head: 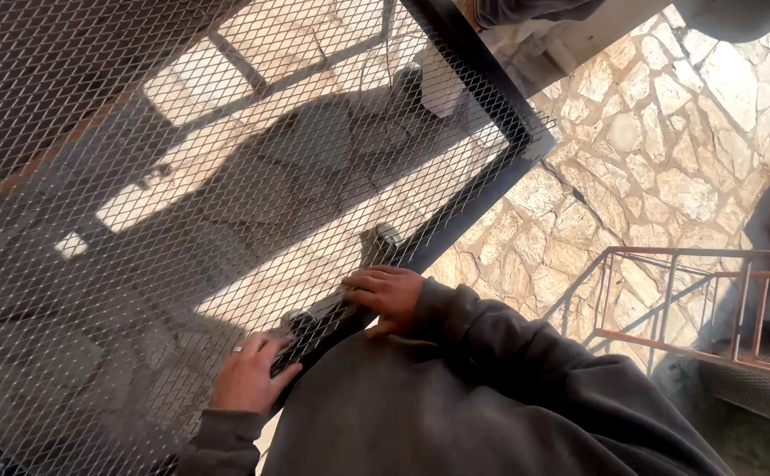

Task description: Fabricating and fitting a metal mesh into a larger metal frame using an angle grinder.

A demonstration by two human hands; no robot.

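Stone paving (pixel 667 167), irregular pale flagstones w/ dark joints, fills the right side & shows dimly through the mesh on the left. Over it lies a big panel of expanded metal mesh (pixel 138 176) set in a dark steel frame (pixel 491 97); the frame's near edge runs diagonally from top centre down toward the person's chest, w/ a corner at right. Shadows of the person & of bars fall across the ground under the mesh.

At lower right, well apart, stands a rust-coloured railing frame (pixel 685 300) w/ upright bars. Another person's sleeve & shoe show at the top edge, near the frame's far end, not touching the work as far as I can tell.

Grey hoodie sleeves come in from the bottom. A dark hand tool (pixel 332 308), long-bodied, prob. a grinder or similar, lies along the frame's near edge; its head sits by the frame bar, details too dark to tell.

Left hand (pixel 248 375), ring on one finger, is wrapped round the tool's rear grip, fingers closed on it. Right hand (pixel 389 295) presses on the tool's front part, fingers curled over it.

Progress, judged only: mesh already sits in the frame; work is under way at one spot on the near edge. No sparks or finished seam visible, so how much of the edge is done I can't tell.
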